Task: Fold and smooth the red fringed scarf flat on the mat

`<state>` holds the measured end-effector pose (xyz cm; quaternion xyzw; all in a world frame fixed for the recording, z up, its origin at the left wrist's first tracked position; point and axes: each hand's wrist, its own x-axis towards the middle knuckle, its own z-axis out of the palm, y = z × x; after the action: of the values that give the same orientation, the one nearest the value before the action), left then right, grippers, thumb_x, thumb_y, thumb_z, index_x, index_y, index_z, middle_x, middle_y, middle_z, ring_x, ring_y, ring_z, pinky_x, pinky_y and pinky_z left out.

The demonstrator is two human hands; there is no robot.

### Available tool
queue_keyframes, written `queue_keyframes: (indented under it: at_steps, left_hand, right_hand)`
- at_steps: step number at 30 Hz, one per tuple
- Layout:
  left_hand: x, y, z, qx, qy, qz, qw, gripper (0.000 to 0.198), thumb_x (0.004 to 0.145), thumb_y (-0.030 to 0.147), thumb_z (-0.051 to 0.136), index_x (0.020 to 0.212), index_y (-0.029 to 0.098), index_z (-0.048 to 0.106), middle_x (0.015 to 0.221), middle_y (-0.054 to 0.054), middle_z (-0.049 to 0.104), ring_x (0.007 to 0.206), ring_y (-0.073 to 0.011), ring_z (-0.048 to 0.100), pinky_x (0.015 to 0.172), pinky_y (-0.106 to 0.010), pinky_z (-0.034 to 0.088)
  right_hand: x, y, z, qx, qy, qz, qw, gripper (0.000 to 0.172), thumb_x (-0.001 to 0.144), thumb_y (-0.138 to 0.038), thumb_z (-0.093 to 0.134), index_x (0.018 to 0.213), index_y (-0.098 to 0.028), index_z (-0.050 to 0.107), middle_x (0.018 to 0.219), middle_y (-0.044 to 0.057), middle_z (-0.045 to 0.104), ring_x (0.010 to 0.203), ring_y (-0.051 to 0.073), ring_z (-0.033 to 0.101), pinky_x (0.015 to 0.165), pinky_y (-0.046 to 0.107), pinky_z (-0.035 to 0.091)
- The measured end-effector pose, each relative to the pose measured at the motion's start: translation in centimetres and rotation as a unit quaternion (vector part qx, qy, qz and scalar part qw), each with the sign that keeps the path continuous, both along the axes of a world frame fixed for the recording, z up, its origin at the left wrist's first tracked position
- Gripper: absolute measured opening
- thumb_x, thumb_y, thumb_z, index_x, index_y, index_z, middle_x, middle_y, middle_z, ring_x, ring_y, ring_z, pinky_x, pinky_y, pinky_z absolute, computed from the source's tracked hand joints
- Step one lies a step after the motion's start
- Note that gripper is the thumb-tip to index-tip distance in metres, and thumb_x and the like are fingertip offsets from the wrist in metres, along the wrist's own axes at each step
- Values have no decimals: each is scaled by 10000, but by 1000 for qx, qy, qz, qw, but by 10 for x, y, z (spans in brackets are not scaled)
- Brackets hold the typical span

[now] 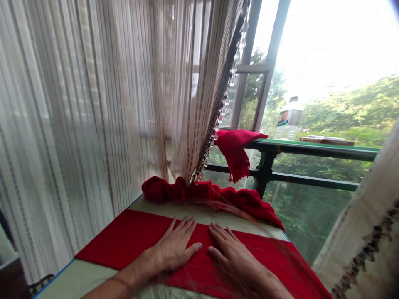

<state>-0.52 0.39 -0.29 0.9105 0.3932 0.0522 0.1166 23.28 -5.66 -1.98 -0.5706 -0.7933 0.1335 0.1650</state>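
A flat band of red cloth (115, 232) lies across the pale table top (93, 272). My left hand (174, 245) rests on it near the middle, palm down, fingers spread and pointing toward the far edge. Beside it, a small gap apart, my right hand (232, 253) also lies flat on the cloth with its fingers stretched out. Neither hand grips anything. Along the table's far edge sits a bunched heap of red fabric (215, 195), apart from both hands.
Sheer striped curtains (131, 104) with a beaded trim hang behind and left of the table. A fringed red scarf (237, 151) drapes over the dark railing (324, 151). On that ledge stand a plastic bottle (289, 120) and a flat brown object (327, 141). Another curtain (352, 232) hangs at right.
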Motion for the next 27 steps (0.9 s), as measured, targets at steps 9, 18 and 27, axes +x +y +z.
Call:
queue_keyframes:
  at_steps: [9,18,27]
  left_hand:
    - [-16,31,4,26,10,29,999,758,1057,655,258,1648,181,231,1700,-130,161,1580,-312,80,1253,-600,54]
    - [-41,56,4,31,2,31,999,761,1063,656,240,1654,179,192,1702,-125,143,1579,-311,68,1254,-607,43]
    - [-60,69,-4,22,-7,46,999,746,1057,635,314,1639,171,264,1689,-114,196,1578,-320,92,1257,-616,46]
  right_hand:
    - [-4,-4,10,-10,-12,-2,1000,731,994,-580,399,1558,-116,380,1658,167,315,1557,299,244,1293,513,174]
    - [-4,-2,9,-21,-26,-5,999,730,993,-569,405,1565,-117,363,1664,152,294,1560,301,226,1292,530,166]
    - [3,5,-2,-33,-37,-2,999,804,990,-670,349,1583,-129,306,1678,137,231,1565,312,190,1286,567,162]
